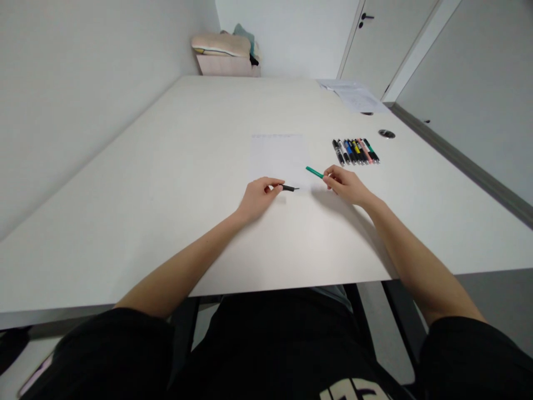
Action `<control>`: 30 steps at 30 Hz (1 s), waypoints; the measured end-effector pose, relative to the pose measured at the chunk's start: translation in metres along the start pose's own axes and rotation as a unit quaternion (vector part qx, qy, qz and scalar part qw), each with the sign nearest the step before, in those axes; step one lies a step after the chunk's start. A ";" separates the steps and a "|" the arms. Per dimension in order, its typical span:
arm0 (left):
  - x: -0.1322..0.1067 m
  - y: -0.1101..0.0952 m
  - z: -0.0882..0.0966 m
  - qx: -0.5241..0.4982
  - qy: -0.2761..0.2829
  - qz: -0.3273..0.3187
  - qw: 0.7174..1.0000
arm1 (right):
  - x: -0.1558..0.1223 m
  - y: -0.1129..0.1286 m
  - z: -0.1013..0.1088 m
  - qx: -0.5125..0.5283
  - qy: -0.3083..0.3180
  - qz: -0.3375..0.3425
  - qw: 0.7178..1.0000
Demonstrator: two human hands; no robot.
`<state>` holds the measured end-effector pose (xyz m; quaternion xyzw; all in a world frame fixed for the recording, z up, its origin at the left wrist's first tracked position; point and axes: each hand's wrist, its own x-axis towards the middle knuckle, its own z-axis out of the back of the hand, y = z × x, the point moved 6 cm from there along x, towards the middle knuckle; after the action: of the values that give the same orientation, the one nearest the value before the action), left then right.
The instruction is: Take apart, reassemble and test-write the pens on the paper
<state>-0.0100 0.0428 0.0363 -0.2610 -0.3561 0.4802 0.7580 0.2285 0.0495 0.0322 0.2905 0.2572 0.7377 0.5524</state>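
A white table (166, 166) runs along a pale wall (100, 72); a door (385, 47) (dark handle (366, 16)) stands at back right.

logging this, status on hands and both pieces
Left hand holds black piece, thin tip out. Right hand holds green piece. Pieces apart. Pen row beyond right hand, not between.

White papers (360, 99) lie overlapping at the far right corner of the table (125, 194). A round metallic fitting (387, 134) sits near the right edge, just beside them. Beyond the far edge, toward the left corner, a beige cushion (220, 45) rests on a pale box (222, 65); blue-green cloth (244, 33) shows behind. A white door (387, 41) has a dark handle (367, 17).
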 end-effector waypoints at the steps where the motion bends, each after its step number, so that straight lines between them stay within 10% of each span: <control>1: -0.002 0.004 0.004 -0.001 -0.021 -0.007 1.000 | -0.001 0.005 -0.001 -0.040 0.000 0.018 0.999; 7: 0.000 0.016 0.020 -0.042 -0.102 0.013 0.994 | -0.009 0.031 -0.003 -0.169 0.005 0.082 0.982; 30: -0.007 0.004 0.015 -0.085 -0.100 0.002 0.991 | -0.016 0.053 -0.007 -0.180 0.019 0.142 0.973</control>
<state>-0.0263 0.0388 0.0400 -0.2759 -0.4691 0.4734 0.6926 0.1920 0.0200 0.0617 0.2057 0.0867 0.8483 0.4802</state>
